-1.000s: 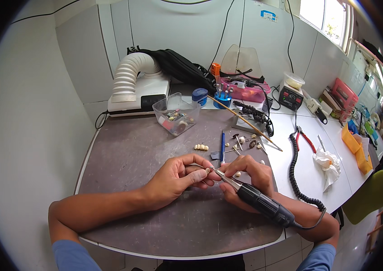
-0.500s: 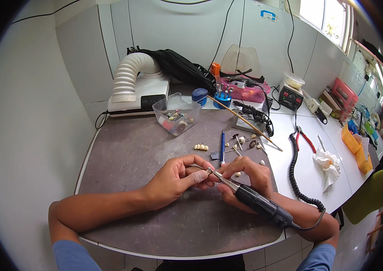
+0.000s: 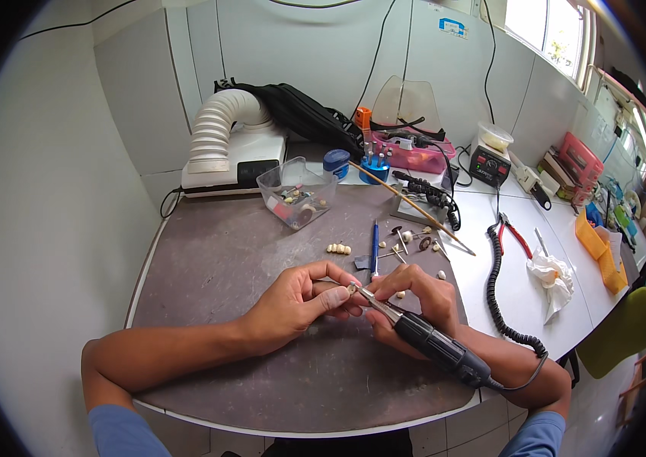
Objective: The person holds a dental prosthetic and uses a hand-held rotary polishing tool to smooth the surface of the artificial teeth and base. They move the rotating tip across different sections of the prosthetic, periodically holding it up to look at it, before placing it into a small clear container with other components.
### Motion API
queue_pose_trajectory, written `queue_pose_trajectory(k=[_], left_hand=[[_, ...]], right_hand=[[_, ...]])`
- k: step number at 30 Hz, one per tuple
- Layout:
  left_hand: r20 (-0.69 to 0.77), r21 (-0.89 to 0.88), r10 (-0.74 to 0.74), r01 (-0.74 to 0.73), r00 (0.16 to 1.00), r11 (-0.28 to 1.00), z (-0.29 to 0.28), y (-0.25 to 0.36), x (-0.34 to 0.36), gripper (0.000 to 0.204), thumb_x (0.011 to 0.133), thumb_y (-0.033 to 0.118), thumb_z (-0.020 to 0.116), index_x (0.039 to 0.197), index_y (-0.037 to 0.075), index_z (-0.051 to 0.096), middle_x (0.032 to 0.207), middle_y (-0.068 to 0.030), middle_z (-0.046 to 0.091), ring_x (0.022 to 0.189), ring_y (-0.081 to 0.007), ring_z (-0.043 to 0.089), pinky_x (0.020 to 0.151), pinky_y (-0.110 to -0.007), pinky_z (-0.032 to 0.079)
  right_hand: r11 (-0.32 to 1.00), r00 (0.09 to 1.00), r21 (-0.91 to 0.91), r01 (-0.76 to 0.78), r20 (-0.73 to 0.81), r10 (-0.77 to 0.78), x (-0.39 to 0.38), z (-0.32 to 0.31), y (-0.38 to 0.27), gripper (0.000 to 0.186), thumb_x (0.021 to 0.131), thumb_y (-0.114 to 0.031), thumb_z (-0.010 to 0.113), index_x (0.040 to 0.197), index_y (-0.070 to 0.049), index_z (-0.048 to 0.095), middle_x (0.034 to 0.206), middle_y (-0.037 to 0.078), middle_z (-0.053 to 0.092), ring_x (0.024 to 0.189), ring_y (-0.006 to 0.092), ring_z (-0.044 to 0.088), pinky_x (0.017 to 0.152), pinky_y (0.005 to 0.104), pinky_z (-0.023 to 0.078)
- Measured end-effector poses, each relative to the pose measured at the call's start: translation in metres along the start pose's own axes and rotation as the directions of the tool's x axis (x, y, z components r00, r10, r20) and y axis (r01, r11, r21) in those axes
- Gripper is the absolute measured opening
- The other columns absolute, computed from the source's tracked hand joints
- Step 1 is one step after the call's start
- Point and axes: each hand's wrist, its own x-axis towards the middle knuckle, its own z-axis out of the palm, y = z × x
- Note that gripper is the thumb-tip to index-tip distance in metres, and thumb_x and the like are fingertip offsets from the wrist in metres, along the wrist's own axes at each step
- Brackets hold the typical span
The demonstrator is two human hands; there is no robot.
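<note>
My left hand (image 3: 300,301) is closed, pinching a small pale dental crown (image 3: 352,289) between thumb and fingers; most of it is hidden. In my right hand (image 3: 426,298) lies a black and silver rotary handpiece (image 3: 445,349), its slim metal nose slanting up and left. The tip meets the crown at my left fingertips, and the bit itself is too small to make out. Just beyond my hands a blue pen (image 3: 375,247) lies on the dark mat. Left of it rests a row of joined tooth-coloured crowns (image 3: 339,249).
Several polishing bits (image 3: 424,244) and loose teeth lie right of the pen. Behind stand a clear bin (image 3: 270,183), a blue bur holder (image 3: 375,169) and a white hose unit (image 3: 212,137). A coiled cord (image 3: 494,293), red-handled pliers (image 3: 519,240) and crumpled tissue (image 3: 551,278) are at right.
</note>
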Motion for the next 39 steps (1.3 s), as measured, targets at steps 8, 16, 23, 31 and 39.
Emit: queue_pose_trajectory(k=[8,16,23,31,39], left_hand=[[-0.015,-0.027,0.035,-0.035,0.999,0.999,0.0007,-0.0007,-0.0008,0.022,0.100,0.015,0.058,0.116,-0.001,0.059,0.106,-0.0095,0.070,0.096,-0.0132,0.067,0.086,-0.026,0.054],[-0.082,-0.079,0.007,-0.014,0.997,0.997,0.0015,-0.0010,-0.0021,0.025,0.096,0.016,0.065,0.115,-0.001,0.063,0.103,-0.0078,0.070,0.095,-0.0120,0.066,0.086,-0.026,0.053],[-0.058,-0.071,0.002,-0.006,0.998,0.997,0.0016,-0.0012,-0.0010,0.025,0.096,0.015,0.065,0.115,-0.001,0.064,0.102,-0.0076,0.070,0.094,-0.0118,0.066,0.086,-0.026,0.054],[-0.059,-0.069,0.013,-0.017,0.998,0.997,-0.0004,-0.0019,-0.0018,0.024,0.096,0.015,0.065,0.114,0.000,0.064,0.101,-0.0071,0.070,0.093,-0.0117,0.066,0.085,-0.026,0.054],[-0.058,-0.073,0.008,-0.012,0.998,0.997,-0.0008,-0.0046,0.0002,0.023,0.097,0.014,0.064,0.114,-0.001,0.064,0.102,-0.0080,0.070,0.094,-0.0126,0.066,0.086,-0.026,0.054]], right_hand=[[0.999,0.998,-0.002,0.042,-0.042,-0.042,0.0008,0.0010,0.0010,0.029,0.070,-0.005,0.081,0.091,-0.003,0.060,0.083,0.013,0.069,0.077,0.0257,0.072,0.073,0.0344,0.059],[0.998,0.996,0.005,0.059,-0.063,-0.058,-0.0002,0.0022,0.0014,0.028,0.070,-0.005,0.080,0.090,-0.002,0.060,0.082,0.014,0.069,0.081,0.0264,0.073,0.078,0.0360,0.059],[0.995,0.996,-0.024,0.092,0.007,-0.091,-0.0004,0.0011,0.0031,0.029,0.072,-0.006,0.079,0.091,0.000,0.057,0.081,0.014,0.066,0.081,0.0288,0.073,0.077,0.0407,0.060],[0.999,0.999,0.017,0.049,0.008,-0.049,-0.0025,0.0034,0.0028,0.030,0.070,-0.006,0.081,0.091,-0.004,0.059,0.084,0.013,0.068,0.084,0.0287,0.073,0.076,0.0364,0.059],[0.998,0.998,0.045,0.038,0.042,-0.040,-0.0006,0.0004,0.0014,0.026,0.073,-0.003,0.078,0.090,0.001,0.058,0.083,0.016,0.068,0.080,0.0281,0.072,0.080,0.0376,0.060]])
